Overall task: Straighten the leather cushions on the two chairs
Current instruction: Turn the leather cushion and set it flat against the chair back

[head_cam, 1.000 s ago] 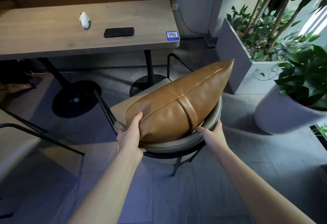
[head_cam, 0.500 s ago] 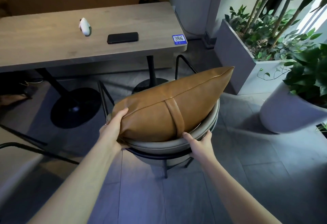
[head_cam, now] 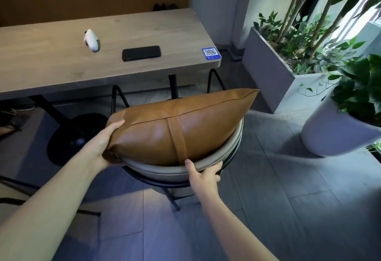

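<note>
A tan leather cushion (head_cam: 185,124) with a vertical strap stands on edge against the curved grey backrest of a chair (head_cam: 226,155), seen from behind the chair. My left hand (head_cam: 105,141) grips the cushion's lower left corner, thumb on top. My right hand (head_cam: 204,175) holds the top rim of the backrest, its thumb touching the bottom of the strap. The seat is hidden behind the cushion. A second chair shows only as a dark frame and pale seat at the left edge (head_cam: 8,201).
A wooden table (head_cam: 61,63) stands just beyond the chair, bearing a black phone (head_cam: 141,53), a white device (head_cam: 91,40) and a blue QR sticker (head_cam: 211,53). A grey planter (head_cam: 274,79) and a round white pot (head_cam: 332,133) with plants stand at the right. Tiled floor lies below.
The cushion has swung from tilted up at the right to nearly level along the backrest. My left hand slid to its lower left corner; my right hand moved left along the rim.
</note>
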`<state>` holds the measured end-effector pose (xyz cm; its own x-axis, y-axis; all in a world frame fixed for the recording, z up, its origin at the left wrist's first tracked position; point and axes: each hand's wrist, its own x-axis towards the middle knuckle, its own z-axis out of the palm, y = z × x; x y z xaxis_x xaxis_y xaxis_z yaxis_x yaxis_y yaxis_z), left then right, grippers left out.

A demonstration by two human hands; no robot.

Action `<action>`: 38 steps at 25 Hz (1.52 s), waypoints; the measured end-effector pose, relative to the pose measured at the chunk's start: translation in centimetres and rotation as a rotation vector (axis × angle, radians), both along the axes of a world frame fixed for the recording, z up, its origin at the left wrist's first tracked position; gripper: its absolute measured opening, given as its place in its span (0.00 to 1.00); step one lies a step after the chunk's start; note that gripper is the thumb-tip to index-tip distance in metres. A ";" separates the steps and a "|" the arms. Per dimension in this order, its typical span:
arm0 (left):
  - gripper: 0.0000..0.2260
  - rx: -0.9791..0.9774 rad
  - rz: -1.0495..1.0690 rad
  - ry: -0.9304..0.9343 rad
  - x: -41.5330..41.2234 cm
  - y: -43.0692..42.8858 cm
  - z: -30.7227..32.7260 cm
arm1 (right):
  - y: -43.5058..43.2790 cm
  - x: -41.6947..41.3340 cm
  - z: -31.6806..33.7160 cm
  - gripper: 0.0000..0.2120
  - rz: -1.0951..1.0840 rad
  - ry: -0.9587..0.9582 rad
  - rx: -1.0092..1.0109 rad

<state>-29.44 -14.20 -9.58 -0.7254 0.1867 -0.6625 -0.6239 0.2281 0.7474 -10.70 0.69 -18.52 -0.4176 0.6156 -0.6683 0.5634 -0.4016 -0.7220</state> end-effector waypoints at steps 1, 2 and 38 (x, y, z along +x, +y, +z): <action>0.27 -0.002 -0.006 0.004 -0.8 -0.2 0.1 | -0.4 -0.8 0.0 0.55 -0.007 0.003 -0.006; 0.27 0.002 -0.009 0.008 -1.4 -0.3 0.0 | -0.8 -1.4 -0.1 0.55 -0.010 0.005 -0.006; 0.49 -1.062 -0.779 0.965 10.2 21.3 2.0 | 15.5 -0.7 0.3 0.52 0.205 -0.048 -0.067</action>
<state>-19.20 7.11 -7.59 -0.8776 0.4672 -0.1075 0.4608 0.8839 0.0801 -11.44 16.15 -18.18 -0.4960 0.4750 -0.7269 0.6715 -0.3210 -0.6679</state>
